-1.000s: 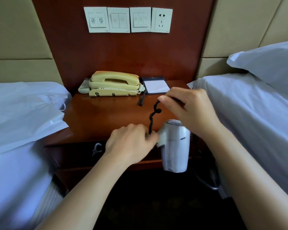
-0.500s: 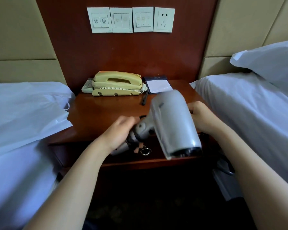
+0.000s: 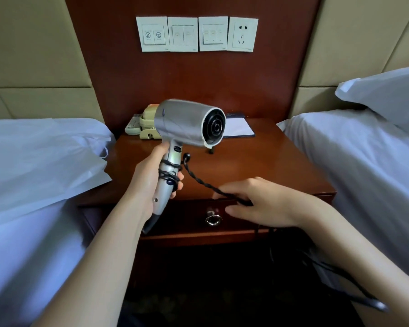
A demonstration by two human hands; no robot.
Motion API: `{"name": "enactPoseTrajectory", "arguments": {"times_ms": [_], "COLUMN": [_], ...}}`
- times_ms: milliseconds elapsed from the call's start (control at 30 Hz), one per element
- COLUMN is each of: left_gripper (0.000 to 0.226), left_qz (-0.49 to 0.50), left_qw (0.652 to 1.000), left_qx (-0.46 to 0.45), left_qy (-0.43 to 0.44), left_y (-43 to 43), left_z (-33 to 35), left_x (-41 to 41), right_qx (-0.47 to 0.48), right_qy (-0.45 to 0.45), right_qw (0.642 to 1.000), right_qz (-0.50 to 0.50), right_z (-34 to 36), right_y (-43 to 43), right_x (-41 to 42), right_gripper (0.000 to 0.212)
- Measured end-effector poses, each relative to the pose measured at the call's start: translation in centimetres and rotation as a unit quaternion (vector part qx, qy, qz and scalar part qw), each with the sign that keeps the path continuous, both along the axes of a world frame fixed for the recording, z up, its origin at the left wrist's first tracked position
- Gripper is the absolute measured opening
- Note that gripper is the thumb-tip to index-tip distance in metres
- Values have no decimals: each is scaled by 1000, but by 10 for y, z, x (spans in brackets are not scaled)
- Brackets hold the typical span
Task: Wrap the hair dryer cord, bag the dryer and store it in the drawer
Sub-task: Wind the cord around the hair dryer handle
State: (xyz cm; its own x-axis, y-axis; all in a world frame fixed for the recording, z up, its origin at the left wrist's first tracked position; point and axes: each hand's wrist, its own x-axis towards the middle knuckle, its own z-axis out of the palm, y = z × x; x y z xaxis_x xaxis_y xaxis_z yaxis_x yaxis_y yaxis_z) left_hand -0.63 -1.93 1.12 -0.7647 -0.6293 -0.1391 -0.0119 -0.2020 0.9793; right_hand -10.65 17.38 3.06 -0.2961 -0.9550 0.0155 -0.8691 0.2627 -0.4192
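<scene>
Centrally, the left hand (image 3: pixel 151 182) has its fingers (image 3: pixel 178 179) curled tight around the handle of the silver hair dryer (image 3: pixel 182 123), held upright with the barrel pointing toward the right of the frame. A few turns of black cord (image 3: pixel 200 179) circle the handle over those fingers. From there the cord runs taut, down and right, into the right hand (image 3: pixel 265 204), whose fingers are closed on it; the exact pinch point is hidden under the hand. Beyond the right hand the cord drops into shadow at lower right and is hard to follow. The dryer barrel covers most of a cream telephone (image 3: pixel 147 123) and part of a notepad (image 3: pixel 239 127) at the back of the wooden table (image 3: pixel 269 166). Below the table edge, the drawer (image 3: pixel 189 220) sits shut, its ring pull (image 3: pixel 213 220) blurred. A white bag (image 3: pixel 45 161) lies on the bed (image 3: pixel 21 244) at left; a second bed (image 3: pixel 364 161) with a pillow (image 3: pixel 387 90) fills the right, both cut by the frame. Wall switches and a socket (image 3: pixel 242 34) sit at upper centre.
</scene>
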Motion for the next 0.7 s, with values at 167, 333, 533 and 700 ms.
{"name": "enactPoseTrajectory", "arguments": {"times_ms": [167, 333, 533, 700], "left_gripper": [38, 46, 64, 80], "left_qz": [50, 52, -49, -138], "left_qw": [998, 909, 812, 760], "left_qx": [-43, -387, -553, -600], "left_qy": [-17, -144, -181, -209], "left_y": [14, 14, 28, 38], "left_z": [-1, -9, -1, 10], "left_x": [-2, -10, -2, 3], "right_qx": [-46, -155, -224, -237], "right_qy": [166, 247, 280, 267], "right_qw": [985, 956, 928, 931], "right_qz": [16, -42, -100, -71], "right_z": [12, 14, 15, 20], "right_y": [-4, -4, 2, 3], "right_x": [37, 19, -1, 8], "right_gripper": [23, 30, 39, 37]}}
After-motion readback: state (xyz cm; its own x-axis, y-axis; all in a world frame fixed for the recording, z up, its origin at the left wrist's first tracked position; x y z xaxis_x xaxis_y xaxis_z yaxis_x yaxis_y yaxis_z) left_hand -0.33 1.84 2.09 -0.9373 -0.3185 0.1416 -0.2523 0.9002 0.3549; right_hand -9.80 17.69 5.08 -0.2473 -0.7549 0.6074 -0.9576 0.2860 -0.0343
